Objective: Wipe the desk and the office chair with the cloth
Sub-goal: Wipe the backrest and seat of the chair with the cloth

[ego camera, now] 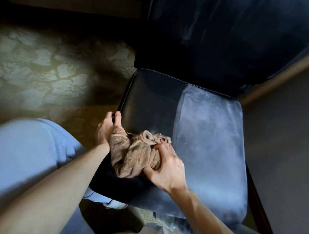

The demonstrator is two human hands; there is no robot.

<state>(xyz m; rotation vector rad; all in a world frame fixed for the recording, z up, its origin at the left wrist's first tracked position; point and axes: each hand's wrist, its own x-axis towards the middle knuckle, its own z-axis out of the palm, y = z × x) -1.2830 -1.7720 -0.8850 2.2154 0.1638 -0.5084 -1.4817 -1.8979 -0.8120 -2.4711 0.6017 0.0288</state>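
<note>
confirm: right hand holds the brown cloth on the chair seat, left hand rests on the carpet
No. The head view shows the left hand gripping the left edge of the chair seat, not the carpet. The right hand does hold the brown cloth.

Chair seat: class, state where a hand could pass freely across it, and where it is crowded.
Free: the pale, dusty right half of the chair seat, from the cloth to the right edge, and the dark rear-left patch below the backrest. Crowded: front-left, where the right hand grips the cloth and the left hand holds the seat's edge.
</note>
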